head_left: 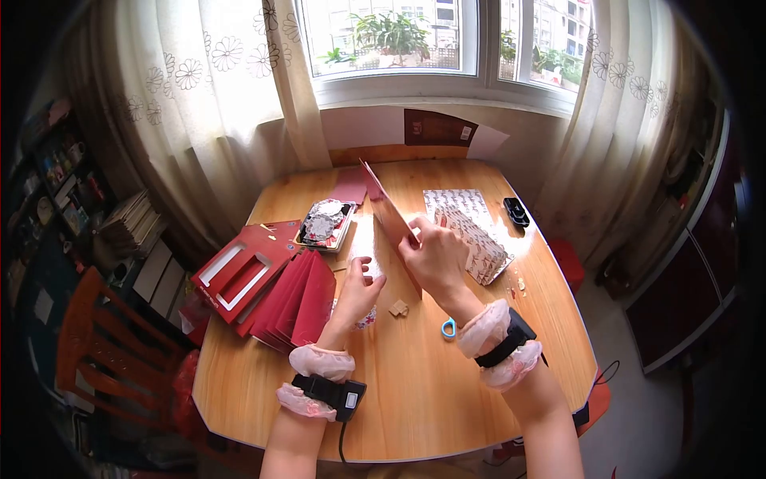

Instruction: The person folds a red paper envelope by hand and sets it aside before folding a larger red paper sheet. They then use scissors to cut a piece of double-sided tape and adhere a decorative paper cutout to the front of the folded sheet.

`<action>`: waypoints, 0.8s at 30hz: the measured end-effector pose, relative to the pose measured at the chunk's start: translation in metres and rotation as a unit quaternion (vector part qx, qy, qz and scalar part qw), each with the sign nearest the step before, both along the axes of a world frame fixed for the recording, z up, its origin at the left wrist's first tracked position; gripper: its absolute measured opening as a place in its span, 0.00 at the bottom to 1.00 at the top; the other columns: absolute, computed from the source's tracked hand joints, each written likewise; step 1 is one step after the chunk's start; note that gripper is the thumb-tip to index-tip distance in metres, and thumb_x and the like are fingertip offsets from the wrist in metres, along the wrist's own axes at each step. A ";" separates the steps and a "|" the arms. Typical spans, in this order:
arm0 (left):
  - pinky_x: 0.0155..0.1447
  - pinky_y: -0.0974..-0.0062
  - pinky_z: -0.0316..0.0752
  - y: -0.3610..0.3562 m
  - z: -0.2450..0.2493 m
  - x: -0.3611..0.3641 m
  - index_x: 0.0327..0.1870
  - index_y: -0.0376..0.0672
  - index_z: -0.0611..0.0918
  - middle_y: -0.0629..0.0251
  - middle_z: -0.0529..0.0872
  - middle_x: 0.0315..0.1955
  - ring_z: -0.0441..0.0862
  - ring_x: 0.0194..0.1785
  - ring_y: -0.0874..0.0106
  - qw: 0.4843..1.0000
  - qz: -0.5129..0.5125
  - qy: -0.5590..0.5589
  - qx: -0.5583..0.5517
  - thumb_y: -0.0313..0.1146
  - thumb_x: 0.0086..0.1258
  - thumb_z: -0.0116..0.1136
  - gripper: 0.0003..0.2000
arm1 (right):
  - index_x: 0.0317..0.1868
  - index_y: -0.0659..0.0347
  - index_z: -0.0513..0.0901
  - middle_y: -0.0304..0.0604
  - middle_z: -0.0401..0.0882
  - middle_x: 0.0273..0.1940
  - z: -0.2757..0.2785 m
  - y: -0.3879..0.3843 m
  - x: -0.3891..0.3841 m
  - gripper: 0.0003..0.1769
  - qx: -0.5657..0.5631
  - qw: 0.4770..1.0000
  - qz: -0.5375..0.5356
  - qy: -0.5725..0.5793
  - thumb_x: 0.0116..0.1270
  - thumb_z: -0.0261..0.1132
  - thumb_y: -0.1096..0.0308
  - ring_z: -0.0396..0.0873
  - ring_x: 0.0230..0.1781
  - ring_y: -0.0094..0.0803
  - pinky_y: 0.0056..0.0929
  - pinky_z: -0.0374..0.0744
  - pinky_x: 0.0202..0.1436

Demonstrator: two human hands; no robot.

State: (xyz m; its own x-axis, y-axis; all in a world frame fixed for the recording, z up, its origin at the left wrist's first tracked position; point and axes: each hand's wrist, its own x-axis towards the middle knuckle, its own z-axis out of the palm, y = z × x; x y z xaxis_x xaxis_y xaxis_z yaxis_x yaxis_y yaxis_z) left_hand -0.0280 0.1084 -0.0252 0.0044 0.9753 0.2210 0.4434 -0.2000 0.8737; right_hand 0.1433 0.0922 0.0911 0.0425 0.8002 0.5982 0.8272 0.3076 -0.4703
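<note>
My right hand (437,259) grips the right face and edge of a thin red board (386,209), which stands on edge, tilted, over the middle of the table. Left of the board, my left hand (359,294) is raised with its fingers curled apart and nothing visible in them. A stack of dark red folded sheets (299,307) fans out left of that hand, beside a red folder (249,267) with white-edged cut-outs. Below the board lies a small brown scrap (398,308). Blue-handled scissors (448,327) rest near my right wrist, partly hidden.
A tray (345,231) of crumpled silvery material stands at the back left of the wooden table (399,399). Patterned paper (471,239) lies at the right, with a black object (516,212) beyond it. Crumbs lie near the right edge. A wooden chair (112,351) stands left.
</note>
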 end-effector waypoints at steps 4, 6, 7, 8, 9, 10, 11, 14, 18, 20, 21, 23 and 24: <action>0.54 0.66 0.80 -0.009 0.010 0.001 0.68 0.36 0.65 0.44 0.74 0.59 0.84 0.50 0.57 0.996 -0.024 -0.084 -0.020 0.30 0.67 0.60 0.29 | 0.42 0.51 0.86 0.39 0.87 0.34 -0.036 -0.007 0.001 0.14 -0.014 0.994 0.014 0.111 0.57 0.70 0.56 0.86 0.32 0.41 0.38 0.81 0.35; 0.56 0.65 0.79 -0.012 0.015 0.002 0.70 0.38 0.64 0.43 0.73 0.59 0.83 0.53 0.54 0.993 -0.039 -0.107 -0.023 0.27 0.66 0.59 0.30 | 0.44 0.51 0.87 0.40 0.87 0.36 -0.057 -0.001 0.000 0.17 0.003 0.994 0.010 0.106 0.56 0.71 0.55 0.86 0.34 0.40 0.37 0.81 0.37; 0.59 0.64 0.76 -0.006 0.008 0.000 0.71 0.40 0.62 0.41 0.73 0.59 0.80 0.56 0.51 0.996 -0.053 -0.052 0.041 0.24 0.64 0.57 0.32 | 0.45 0.53 0.86 0.41 0.87 0.37 -0.060 -0.002 -0.002 0.17 0.006 0.996 0.017 0.089 0.58 0.69 0.55 0.86 0.36 0.41 0.38 0.82 0.38; 0.62 0.63 0.74 -0.001 0.002 0.000 0.73 0.41 0.61 0.39 0.72 0.59 0.77 0.59 0.47 0.992 -0.067 0.003 0.105 0.22 0.62 0.55 0.34 | 0.45 0.54 0.86 0.43 0.87 0.38 -0.062 -0.002 -0.003 0.17 0.010 0.997 0.023 0.073 0.59 0.68 0.55 0.86 0.38 0.42 0.39 0.82 0.39; 0.66 0.61 0.70 0.002 0.002 0.004 0.74 0.43 0.59 0.37 0.72 0.57 0.71 0.63 0.42 0.994 -0.077 -0.001 0.080 0.18 0.58 0.52 0.38 | 0.44 0.54 0.87 0.44 0.86 0.36 -0.063 0.001 -0.003 0.15 0.011 0.998 0.046 0.052 0.63 0.66 0.57 0.85 0.35 0.44 0.39 0.82 0.39; 0.66 0.61 0.70 0.001 0.001 0.006 0.74 0.43 0.59 0.37 0.72 0.57 0.71 0.63 0.42 0.994 -0.078 -0.002 0.080 0.18 0.58 0.52 0.38 | 0.44 0.54 0.87 0.44 0.86 0.36 -0.064 0.003 -0.002 0.15 0.011 0.998 0.044 0.052 0.63 0.66 0.57 0.85 0.35 0.44 0.39 0.82 0.39; 0.64 0.62 0.72 0.000 0.000 0.006 0.74 0.43 0.58 0.38 0.72 0.58 0.74 0.61 0.45 0.993 -0.082 0.005 0.080 0.18 0.59 0.53 0.38 | 0.43 0.56 0.87 0.46 0.86 0.35 -0.065 0.006 -0.002 0.13 0.050 0.997 0.048 0.033 0.64 0.64 0.58 0.85 0.33 0.45 0.40 0.82 0.38; 0.53 0.69 0.83 -0.013 0.022 0.009 0.75 0.41 0.56 0.42 0.68 0.63 0.83 0.53 0.61 0.995 -0.077 -0.048 0.036 0.24 0.68 0.57 0.35 | 0.33 0.61 0.85 0.54 0.81 0.26 -0.062 0.025 0.008 0.12 0.098 0.990 0.042 0.094 0.67 0.63 0.61 0.81 0.28 0.52 0.43 0.78 0.32; 0.55 0.68 0.81 -0.019 0.039 0.003 0.72 0.36 0.58 0.44 0.67 0.64 0.79 0.60 0.59 0.993 -0.017 -0.072 0.088 0.32 0.71 0.62 0.33 | 0.38 0.66 0.85 0.53 0.85 0.29 -0.013 0.010 0.040 0.09 0.128 0.948 0.173 0.235 0.65 0.67 0.67 0.85 0.27 0.38 0.32 0.78 0.32; 0.63 0.64 0.75 -0.029 0.054 -0.004 0.71 0.35 0.58 0.48 0.66 0.66 0.72 0.67 0.60 0.989 0.023 -0.072 0.126 0.34 0.70 0.64 0.34 | 0.42 0.68 0.85 0.42 0.85 0.28 -0.007 0.004 0.062 0.10 0.062 0.942 0.193 0.266 0.66 0.68 0.68 0.79 0.31 0.18 0.26 0.78 0.35; 0.63 0.64 0.75 -0.033 0.060 -0.007 0.71 0.35 0.58 0.48 0.66 0.66 0.72 0.67 0.60 0.989 0.023 -0.072 0.126 0.34 0.70 0.64 0.34 | 0.44 0.68 0.85 0.38 0.86 0.31 0.001 -0.003 0.069 0.10 0.069 0.915 0.244 0.313 0.67 0.69 0.69 0.78 0.33 0.17 0.24 0.78 0.37; 0.70 0.62 0.68 -0.040 0.070 -0.012 0.72 0.36 0.59 0.52 0.65 0.68 0.66 0.71 0.61 0.975 0.036 -0.094 0.201 0.32 0.68 0.66 0.35 | 0.47 0.68 0.85 0.36 0.86 0.38 0.019 -0.025 0.097 0.11 0.001 0.908 0.283 0.308 0.66 0.69 0.71 0.80 0.38 0.19 0.23 0.80 0.42; 0.73 0.62 0.64 -0.042 0.074 -0.013 0.72 0.36 0.59 0.53 0.65 0.68 0.67 0.71 0.63 0.962 -0.007 -0.161 0.222 0.29 0.66 0.69 0.37 | 0.50 0.67 0.84 0.36 0.86 0.42 0.021 -0.028 0.117 0.14 -0.064 0.915 0.286 0.279 0.64 0.70 0.75 0.81 0.42 0.21 0.24 0.79 0.47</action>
